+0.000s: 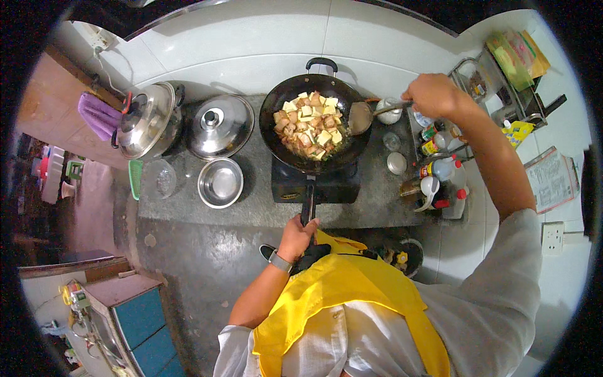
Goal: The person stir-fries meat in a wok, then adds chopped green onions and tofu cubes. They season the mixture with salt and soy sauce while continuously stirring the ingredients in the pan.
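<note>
A dark wok (275, 141) rests on a black portable stove (313, 188) near the middle of the counter. Pale yellow tofu-like cubes mixed with browned meat chunks (308, 125) fill its centre, with some liquid around them. My left hand (297, 238) grips the wok's long black handle (309, 200) at the counter's front edge. Up at the right, my right hand (431, 94) is closed around the handle of a spatula (361, 118). The spatula's broad blade lies over the wok's right side, beside the food.
Left of the wok are a domed steel lid (221, 127), a steel bowl (220, 183), a lidded pot (148, 120) and a clear plastic bowl (161, 179). Several bottles (440, 169) and a white ladle (428, 188) crowd the right side. A wire rack (471, 70) stands behind them.
</note>
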`<state>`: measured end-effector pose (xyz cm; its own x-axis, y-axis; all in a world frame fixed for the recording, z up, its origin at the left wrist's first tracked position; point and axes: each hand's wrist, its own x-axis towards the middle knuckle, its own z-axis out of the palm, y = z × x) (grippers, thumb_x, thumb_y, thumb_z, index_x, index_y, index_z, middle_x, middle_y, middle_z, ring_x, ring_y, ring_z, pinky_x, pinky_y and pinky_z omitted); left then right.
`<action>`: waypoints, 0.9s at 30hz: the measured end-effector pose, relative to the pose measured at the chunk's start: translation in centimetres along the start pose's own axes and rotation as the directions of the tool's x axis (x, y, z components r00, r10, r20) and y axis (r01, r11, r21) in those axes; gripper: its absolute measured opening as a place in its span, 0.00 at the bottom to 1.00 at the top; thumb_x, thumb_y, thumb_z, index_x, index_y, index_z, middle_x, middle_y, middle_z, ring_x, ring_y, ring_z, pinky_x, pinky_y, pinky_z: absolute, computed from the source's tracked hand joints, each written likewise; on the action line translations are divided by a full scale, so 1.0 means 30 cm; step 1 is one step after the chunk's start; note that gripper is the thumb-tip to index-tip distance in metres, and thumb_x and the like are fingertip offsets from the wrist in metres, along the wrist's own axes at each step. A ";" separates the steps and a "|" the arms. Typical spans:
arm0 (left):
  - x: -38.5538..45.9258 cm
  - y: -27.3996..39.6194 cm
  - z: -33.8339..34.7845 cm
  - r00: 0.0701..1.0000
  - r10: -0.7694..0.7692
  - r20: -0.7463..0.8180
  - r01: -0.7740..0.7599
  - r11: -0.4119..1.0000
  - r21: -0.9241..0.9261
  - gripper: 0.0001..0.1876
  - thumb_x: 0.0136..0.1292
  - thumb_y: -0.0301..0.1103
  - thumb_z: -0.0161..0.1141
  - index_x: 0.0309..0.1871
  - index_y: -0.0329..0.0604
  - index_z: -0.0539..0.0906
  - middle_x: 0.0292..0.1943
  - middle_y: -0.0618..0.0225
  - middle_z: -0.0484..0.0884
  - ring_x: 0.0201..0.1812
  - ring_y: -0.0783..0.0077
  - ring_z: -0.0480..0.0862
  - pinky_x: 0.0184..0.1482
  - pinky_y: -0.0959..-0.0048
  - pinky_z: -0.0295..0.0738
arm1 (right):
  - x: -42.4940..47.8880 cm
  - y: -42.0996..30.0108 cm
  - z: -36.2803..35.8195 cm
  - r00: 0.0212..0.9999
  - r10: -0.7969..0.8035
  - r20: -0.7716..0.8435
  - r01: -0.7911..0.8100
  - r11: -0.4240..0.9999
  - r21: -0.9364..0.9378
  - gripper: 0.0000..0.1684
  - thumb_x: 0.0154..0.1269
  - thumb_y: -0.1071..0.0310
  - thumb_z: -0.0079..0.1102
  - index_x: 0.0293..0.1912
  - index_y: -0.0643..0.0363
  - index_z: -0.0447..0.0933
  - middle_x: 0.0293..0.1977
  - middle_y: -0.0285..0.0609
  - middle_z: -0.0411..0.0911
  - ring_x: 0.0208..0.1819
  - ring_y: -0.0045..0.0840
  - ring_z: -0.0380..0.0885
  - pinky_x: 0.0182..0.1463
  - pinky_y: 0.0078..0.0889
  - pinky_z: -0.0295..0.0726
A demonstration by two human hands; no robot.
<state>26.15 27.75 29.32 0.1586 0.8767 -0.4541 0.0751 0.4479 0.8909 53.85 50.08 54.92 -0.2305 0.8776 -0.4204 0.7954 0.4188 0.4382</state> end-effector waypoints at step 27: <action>-0.012 0.048 -0.012 1.000 -0.003 0.011 0.002 0.990 0.143 0.15 0.63 0.39 0.60 0.31 0.35 0.75 0.18 0.66 0.77 0.19 0.74 0.76 0.24 0.71 0.70 | 0.219 -0.210 -0.120 0.817 -0.469 -0.337 0.284 0.834 -0.472 0.13 0.61 0.61 0.53 0.44 0.43 0.82 0.30 0.41 0.78 0.37 0.34 0.80 0.38 0.36 0.80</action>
<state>25.85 28.12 30.77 0.1696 0.8732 -0.4569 0.2149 0.4197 0.8818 45.31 54.05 52.26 -0.7498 0.5989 -0.2814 0.3332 0.7091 0.6214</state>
